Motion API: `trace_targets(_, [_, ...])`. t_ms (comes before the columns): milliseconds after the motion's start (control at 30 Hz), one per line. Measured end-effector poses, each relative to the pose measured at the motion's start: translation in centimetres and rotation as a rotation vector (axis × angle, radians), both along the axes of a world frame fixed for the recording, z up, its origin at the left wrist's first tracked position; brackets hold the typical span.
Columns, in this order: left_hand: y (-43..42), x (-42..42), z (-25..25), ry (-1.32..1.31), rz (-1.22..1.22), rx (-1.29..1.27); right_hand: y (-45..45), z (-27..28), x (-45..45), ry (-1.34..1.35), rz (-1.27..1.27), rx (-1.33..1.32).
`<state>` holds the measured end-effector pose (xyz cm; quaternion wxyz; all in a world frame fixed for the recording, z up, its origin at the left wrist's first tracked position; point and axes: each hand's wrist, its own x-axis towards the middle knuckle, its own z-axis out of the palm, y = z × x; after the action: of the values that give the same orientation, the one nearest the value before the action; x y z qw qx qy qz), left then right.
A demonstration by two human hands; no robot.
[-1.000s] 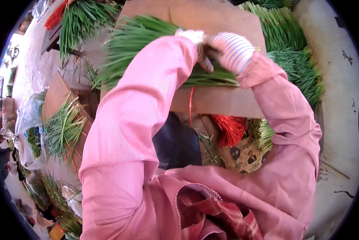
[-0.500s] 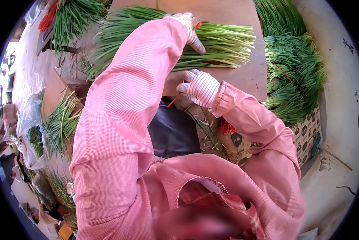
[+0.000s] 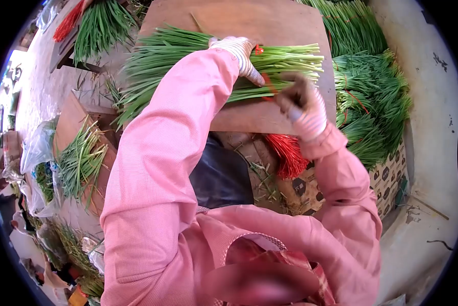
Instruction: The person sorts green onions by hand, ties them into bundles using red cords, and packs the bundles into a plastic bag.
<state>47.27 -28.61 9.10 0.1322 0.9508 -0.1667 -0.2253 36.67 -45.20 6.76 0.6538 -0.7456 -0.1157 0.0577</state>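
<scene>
A large bundle of garlic chives [image 3: 290, 60] lies across the wooden board, leaves to the left and pale stems to the right. My left hand [image 3: 241, 57], in a striped glove, grips it from above with the thumb toward me. Close to that thumb, a red tie [image 3: 269, 86] runs over the near side of the stems. My right hand [image 3: 303, 104], gloved and smeared by motion, is closed at the tie's end, just off the bundle's near edge. A bit of red [image 3: 259, 49] also shows on top of the bundle beside my left hand.
The wooden board [image 3: 259, 120] is in front of me. Stacked tied chive bundles [image 3: 366, 86] stand at the right by the wall. A hank of red ties [image 3: 287, 155] hangs below the board. Loose chives [image 3: 81, 158] lie on a stand at the left.
My right hand has moved up and right from the board's near edge to beside the stems. The red tie now lies against the bundle. My left hand still grips the chives.
</scene>
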Motion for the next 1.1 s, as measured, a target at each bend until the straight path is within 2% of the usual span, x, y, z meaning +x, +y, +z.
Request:
trace_targets(133, [0.2, -0.2, -0.3, -0.045, -0.005, -0.001, -0.4, 0.5, 4.7, -0.135, -0.026, -0.202])
trace_targets(200, [0.2, -0.2, -0.2, -0.040, 0.003, 0.000, -0.8, 1.2, 5.5, -0.101, 0.048, -0.543])
trace_targets(333, [0.3, -0.1, 0.1, 0.013, 0.002, 0.027, -0.8, 1.3, 5.5, -0.135, 0.041, -0.657])
trace_targets(633, [0.6, 0.1, -0.3, -0.032, 0.029, 0.013, 2.6, 0.3, 8.2, -0.237, 0.022, -0.657])
trace_targets(733, [0.5, -0.1, -0.7, -0.009, 0.038, 0.025, 3.2, 1.4, 8.7, -0.210, 0.108, -0.760])
trace_targets(767, [0.5, -0.1, -0.7, -0.005, 0.037, 0.025, 3.6, 2.3, 8.8, -0.125, 0.150, -0.800])
trace_targets(800, [0.6, -0.1, -0.7, -0.004, 0.032, 0.001, 3.5, 2.0, 9.1, -0.123, 0.151, -0.799])
trace_targets(867, [0.7, -0.2, -0.5, 0.000, 0.026, -0.022, 3.4, 1.2, 9.5, 0.028, 0.171, -0.553])
trace_targets(900, [0.7, -0.2, -0.4, 0.002, 0.018, -0.014, 3.4, 1.6, 9.2, 0.066, 0.154, -0.534])
trace_targets(933, [0.7, -0.2, -0.3, 0.004, 0.011, -0.004, 3.2, 1.5, 8.9, 0.068, 0.157, -0.531])
trace_targets(1000, [0.4, -0.2, -0.7, -0.026, 0.021, 0.016, 3.0, 1.1, 8.8, -0.202, 0.105, -0.508])
trace_targets(1033, [0.5, 0.0, -0.6, -0.021, 0.009, 0.025, 3.0, 1.3, 8.8, -0.235, 0.060, -0.579])
trace_targets(1100, [0.7, 0.0, -1.2, -0.058, 0.019, -0.007, 3.6, 2.4, 7.1, -0.067, -0.029, -0.320])
